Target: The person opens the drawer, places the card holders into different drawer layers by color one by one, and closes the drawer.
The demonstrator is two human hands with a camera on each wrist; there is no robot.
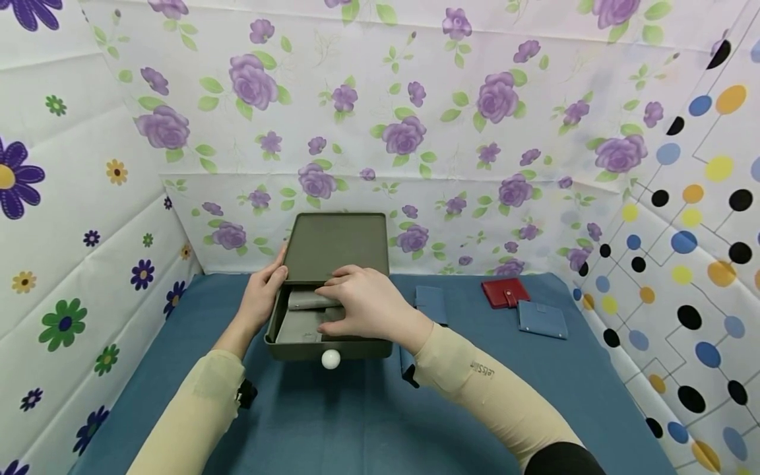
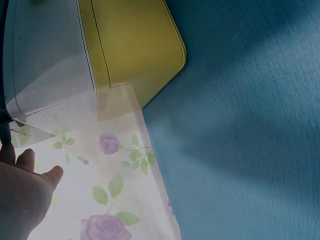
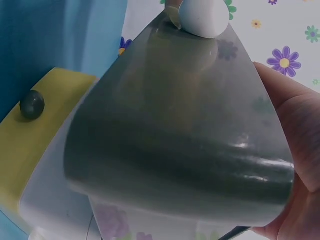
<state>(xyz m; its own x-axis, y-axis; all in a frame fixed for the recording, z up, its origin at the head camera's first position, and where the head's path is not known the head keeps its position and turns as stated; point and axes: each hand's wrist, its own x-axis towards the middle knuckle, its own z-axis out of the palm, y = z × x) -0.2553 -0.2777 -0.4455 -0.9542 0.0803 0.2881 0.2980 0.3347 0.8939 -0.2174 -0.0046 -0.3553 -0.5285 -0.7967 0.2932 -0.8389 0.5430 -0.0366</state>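
Observation:
A small drawer cabinet with a dark green top (image 1: pixel 338 247) stands on the table, its green top drawer (image 1: pixel 356 349) pulled out by a white knob (image 1: pixel 330 359). Inside lie a grey wallet (image 1: pixel 311 300) and a flat grey piece (image 1: pixel 299 325) in front of it. My right hand (image 1: pixel 374 303) reaches over the drawer, fingers at the wallet's upper edge and thumb lower down; whether it grips the wallet I cannot tell. The right wrist view shows this hand (image 3: pixel 300 135) beyond the green drawer front. My left hand (image 1: pixel 258 297) rests along the cabinet's left side, fingers extended.
Right of the cabinet lie a blue wallet (image 1: pixel 431 303) and a partly hidden blue item (image 1: pixel 408 364). Farther right, a red wallet (image 1: pixel 505 292) touches another blue wallet (image 1: pixel 542 319). Beneath the green drawer sits a yellow drawer (image 3: pixel 55 107) with a dark knob. Patterned cloth walls enclose the blue table.

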